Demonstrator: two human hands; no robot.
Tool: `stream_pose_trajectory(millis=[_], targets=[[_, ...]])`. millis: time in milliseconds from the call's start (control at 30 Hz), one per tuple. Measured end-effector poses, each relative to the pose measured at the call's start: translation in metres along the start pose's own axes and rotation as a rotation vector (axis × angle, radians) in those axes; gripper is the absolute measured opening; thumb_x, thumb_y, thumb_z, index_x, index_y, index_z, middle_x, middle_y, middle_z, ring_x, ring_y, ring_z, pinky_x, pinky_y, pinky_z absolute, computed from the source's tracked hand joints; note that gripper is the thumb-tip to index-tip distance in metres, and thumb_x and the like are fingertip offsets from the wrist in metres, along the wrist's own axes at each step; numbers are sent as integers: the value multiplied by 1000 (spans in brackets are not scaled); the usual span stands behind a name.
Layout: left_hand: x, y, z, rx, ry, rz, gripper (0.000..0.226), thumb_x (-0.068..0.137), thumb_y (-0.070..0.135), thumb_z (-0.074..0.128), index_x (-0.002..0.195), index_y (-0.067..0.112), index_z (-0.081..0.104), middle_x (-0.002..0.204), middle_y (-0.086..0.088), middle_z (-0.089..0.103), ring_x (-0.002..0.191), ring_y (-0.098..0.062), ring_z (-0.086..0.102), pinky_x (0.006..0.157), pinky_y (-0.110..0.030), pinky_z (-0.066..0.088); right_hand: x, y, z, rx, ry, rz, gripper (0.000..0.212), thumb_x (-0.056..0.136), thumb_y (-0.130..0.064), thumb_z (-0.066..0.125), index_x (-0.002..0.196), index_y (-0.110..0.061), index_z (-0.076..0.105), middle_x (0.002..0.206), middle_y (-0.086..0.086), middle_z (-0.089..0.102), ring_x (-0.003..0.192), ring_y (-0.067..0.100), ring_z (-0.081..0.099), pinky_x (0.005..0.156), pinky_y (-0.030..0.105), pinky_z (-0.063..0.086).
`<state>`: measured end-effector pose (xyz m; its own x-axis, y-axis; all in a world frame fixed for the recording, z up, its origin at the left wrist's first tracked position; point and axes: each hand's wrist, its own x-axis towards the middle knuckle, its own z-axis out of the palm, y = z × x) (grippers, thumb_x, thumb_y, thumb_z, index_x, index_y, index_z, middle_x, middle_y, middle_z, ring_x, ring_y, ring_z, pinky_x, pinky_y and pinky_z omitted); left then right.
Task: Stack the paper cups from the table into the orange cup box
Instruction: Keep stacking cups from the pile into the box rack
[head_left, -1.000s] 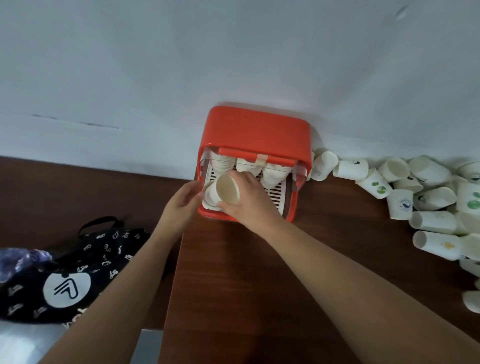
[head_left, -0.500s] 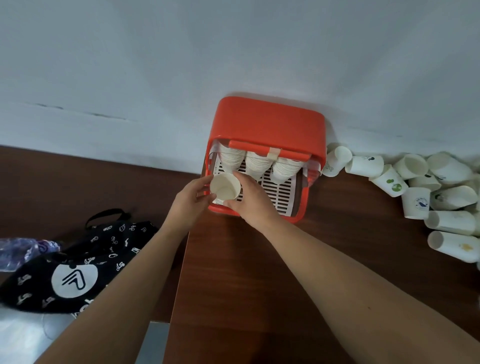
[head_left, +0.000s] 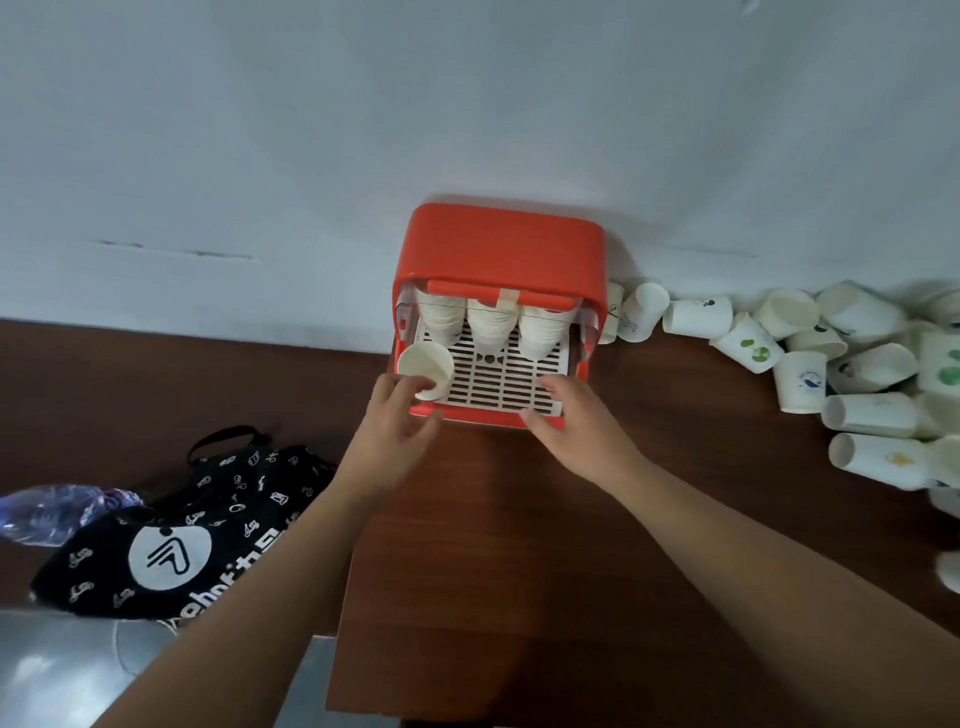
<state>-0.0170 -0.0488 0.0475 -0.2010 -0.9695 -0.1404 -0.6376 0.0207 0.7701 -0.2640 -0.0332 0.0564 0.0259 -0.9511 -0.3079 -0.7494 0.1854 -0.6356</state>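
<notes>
Dim, soft light; wide-angle bending at edges (slightly blurry).

Stacks (head_left: 491, 325) x3, held cup (head_left: 423, 364) x1 — box (head_left: 498, 244) x1

The hood of the orange cup box (head_left: 498, 244) hides the tops of the three cup stacks (head_left: 491, 325) beyond my hands. My left hand (head_left: 395, 436) covers the base of the tilted paper cup (head_left: 423, 366), so I cannot tell whether it grips the cup. Right of my right hand (head_left: 576, 431), the frame edge cuts the loose cups (head_left: 857, 364), and their prints are too small to read. Left of my left hand, the plastic bottle (head_left: 57, 512) is blurred and cropped.
</notes>
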Motion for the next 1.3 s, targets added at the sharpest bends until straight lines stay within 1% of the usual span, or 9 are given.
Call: stream_pose_trajectory(millis=[167,333,500,800,933,1000,1100,1167,1300], targets=[[-1,54,56,67,-232,129,33,97,30,61,128,19,57,125,8,48,109,-5,59,99,-32,52,-22,89,-74,-173,50,164,55,95,-44,60,140,-15,49,140,6,49,131,22,48,108,38,42],[26,135,137,81,-373,212,36,98,27,62,132,15,55,125,0,50,104,-5,56,96,-13,45,-19,162,-145,-237,108,262,58,95,-44,58,141,-10,46,140,14,47,128,30,49,103,41,42],[83,185,202,125,-256,122,39,94,26,66,130,15,55,128,-4,49,107,-16,59,102,-38,47,3,208,-183,-261,144,229,54,93,-37,62,135,-4,49,130,19,49,117,36,53,95,42,45],[180,197,250,271,-20,-61,64,84,21,71,139,4,44,145,-16,36,131,-33,42,105,-36,39,75,239,-200,-119,175,205,46,95,-30,58,130,-1,49,128,16,51,112,33,55,87,38,46],[209,194,264,335,-39,-49,72,86,25,73,144,3,38,149,-17,38,139,-33,33,111,-40,33,115,253,-195,1,229,293,25,92,-29,57,85,-8,46,100,15,52,74,25,48,53,30,29],[224,194,269,353,-38,-60,76,86,29,75,147,5,36,149,-17,40,137,-35,35,108,-42,34,131,260,-189,-16,260,306,31,93,-31,57,77,-9,42,98,13,48,71,26,45,55,30,31],[232,194,272,431,-33,-35,76,85,27,77,147,9,38,148,-16,39,134,-38,38,105,-43,36,142,262,-180,-49,260,246,25,94,-30,58,94,-5,61,110,14,51,84,34,57,74,34,48],[231,189,274,512,-78,9,71,85,27,76,146,13,42,150,-12,35,134,-35,37,103,-42,37,147,265,-177,-24,261,224,20,94,-26,61,90,-7,67,114,14,54,93,32,59,78,31,47],[217,182,269,512,-125,41,66,85,26,77,142,12,49,146,-11,39,134,-31,38,102,-40,37,140,263,-174,4,272,178,35,88,-13,65,55,-13,54,66,5,55,92,27,51,68,32,40]])
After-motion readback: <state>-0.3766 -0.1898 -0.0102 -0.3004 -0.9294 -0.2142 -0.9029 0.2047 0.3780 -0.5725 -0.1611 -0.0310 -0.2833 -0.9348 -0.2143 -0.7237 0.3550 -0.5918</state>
